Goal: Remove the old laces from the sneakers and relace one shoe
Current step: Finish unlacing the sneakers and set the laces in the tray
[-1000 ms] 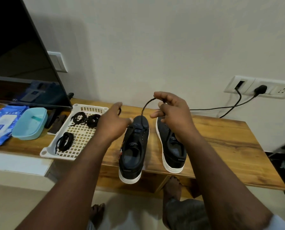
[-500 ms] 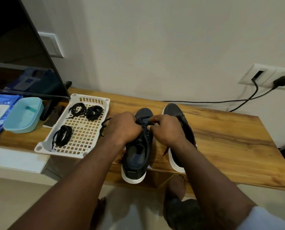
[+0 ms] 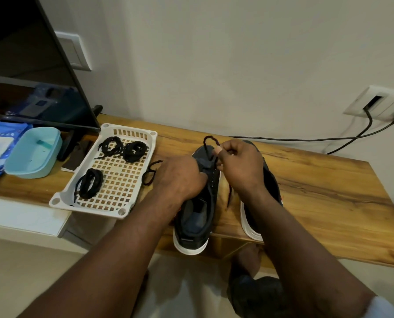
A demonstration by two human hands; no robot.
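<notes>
1. On the worktop, the left sneaker lies heel toward us, beside the right sneaker.
2. Our left hand curls over its eyelets, gripping the upper; we should hold it firm.
3. Our right hand pinches the lace; we judge short, even pulls best.

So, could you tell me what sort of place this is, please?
Probably a home living room: a TV on a wooden table, and wall sockets with cables plugged in.
</notes>
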